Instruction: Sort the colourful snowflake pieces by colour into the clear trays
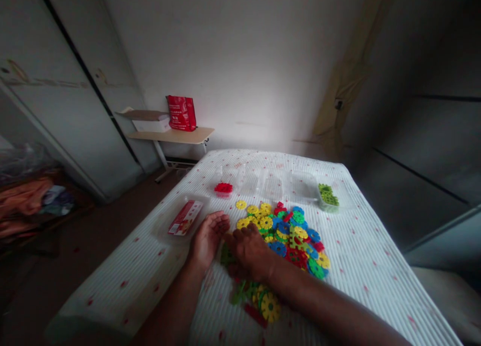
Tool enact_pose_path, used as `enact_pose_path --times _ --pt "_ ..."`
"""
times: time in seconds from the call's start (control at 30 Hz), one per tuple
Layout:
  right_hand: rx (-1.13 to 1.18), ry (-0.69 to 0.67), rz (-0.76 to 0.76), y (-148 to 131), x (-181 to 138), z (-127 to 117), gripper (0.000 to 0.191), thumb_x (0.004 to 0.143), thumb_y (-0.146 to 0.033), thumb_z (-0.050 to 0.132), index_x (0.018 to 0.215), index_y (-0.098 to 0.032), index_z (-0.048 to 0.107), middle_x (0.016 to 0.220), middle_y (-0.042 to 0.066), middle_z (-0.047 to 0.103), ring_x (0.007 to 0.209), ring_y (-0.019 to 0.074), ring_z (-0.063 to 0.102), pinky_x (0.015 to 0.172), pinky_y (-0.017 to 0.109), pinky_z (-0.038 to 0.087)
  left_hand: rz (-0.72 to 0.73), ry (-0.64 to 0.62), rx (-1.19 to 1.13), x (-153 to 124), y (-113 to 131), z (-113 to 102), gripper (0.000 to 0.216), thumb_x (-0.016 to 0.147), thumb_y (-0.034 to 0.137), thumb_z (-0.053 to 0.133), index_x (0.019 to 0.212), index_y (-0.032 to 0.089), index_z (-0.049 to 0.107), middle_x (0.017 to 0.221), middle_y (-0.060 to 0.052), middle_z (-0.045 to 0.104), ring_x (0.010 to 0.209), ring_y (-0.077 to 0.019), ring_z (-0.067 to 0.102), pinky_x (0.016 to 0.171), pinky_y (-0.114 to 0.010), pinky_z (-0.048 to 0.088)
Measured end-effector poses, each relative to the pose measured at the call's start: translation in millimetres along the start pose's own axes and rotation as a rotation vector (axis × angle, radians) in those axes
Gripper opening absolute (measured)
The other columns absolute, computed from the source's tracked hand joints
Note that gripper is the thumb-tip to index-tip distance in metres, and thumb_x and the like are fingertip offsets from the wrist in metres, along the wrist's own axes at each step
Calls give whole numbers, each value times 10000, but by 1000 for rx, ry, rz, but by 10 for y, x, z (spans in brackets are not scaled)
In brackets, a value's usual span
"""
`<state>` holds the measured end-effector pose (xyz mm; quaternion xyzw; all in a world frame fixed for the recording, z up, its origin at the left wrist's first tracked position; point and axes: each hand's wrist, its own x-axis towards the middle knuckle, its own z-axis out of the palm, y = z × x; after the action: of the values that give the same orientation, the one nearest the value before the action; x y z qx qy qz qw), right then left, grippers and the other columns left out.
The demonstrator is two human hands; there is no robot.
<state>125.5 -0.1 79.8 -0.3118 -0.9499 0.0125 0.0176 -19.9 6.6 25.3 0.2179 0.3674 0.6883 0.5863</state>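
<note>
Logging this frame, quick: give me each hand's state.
Left hand: open, cupped, nothing visibly held.
Right hand: curled among plastic pieces; whether it holds any cannot be told.

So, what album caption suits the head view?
Left hand beside, right hand over a heap of multicoloured notched plastic pieces on red-spotted white cloth.

A plain pale wall (255,60) rises behind, brightest near its middle and dimming toward the sides. On its right, a tan strip (349,80) runs down around a small wall socket (338,103). Tall grey cabinet doors (75,110) stand at left, above a dark floor (108,223); a shadowy dark-lined surface (436,130) fills the right. A light-topped side table (188,136) bears a red bag (182,113) and a white box (152,123). A white ribbed cloth (361,251) with red specks covers the large foreground surface
</note>
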Motion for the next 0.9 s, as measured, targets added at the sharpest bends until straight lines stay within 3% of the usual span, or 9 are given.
enact_pose_path --times 0.23,0.43,0.6,0.73,0.9 --pt "145 165 59 306 -268 -232 584 663 -322 631 1205 -179 465 1054 121 588 976 265 527 900 416 316 8 -42 32 -1 -32 -6 308 717 393 588 890 142 632 868 -77 658 830 -181 603 783 -309 463" --pt "185 350 146 733 -507 -288 627 648 -262 633 1238 -176 438 1053 99 599 974 240 536 917 417 316 29 -36 127 26 -49 -42 371 712 437 571 913 130 625 880 -102 651 846 -205 595 769 -337 466" --pt "155 506 258 1342 -790 -295 546 676 -262 614 1193 -158 473 996 103 633 907 225 579 826 389 405 20 6 135 6 -20 -7 374 675 428 600 896 126 619 874 -97 650 841 -207 592 768 -347 468" --pt "119 615 463 1963 -1103 -313 475 703 -285 574 1156 -164 503 1007 105 636 858 203 611 755 336 464 2 14 141 5 -11 9 384 655 427 616 891 124 618 876 -99 653 846 -205 592 768 -334 470" --pt "-13 509 788 2577 -1274 -374 523 682 -317 591 1181 -187 506 1084 95 631 917 223 613 780 337 458 2 18 157 26 -33 -16 366 669 409 603 893 121 624 873 -102 655 846 -205 594 758 -326 476"
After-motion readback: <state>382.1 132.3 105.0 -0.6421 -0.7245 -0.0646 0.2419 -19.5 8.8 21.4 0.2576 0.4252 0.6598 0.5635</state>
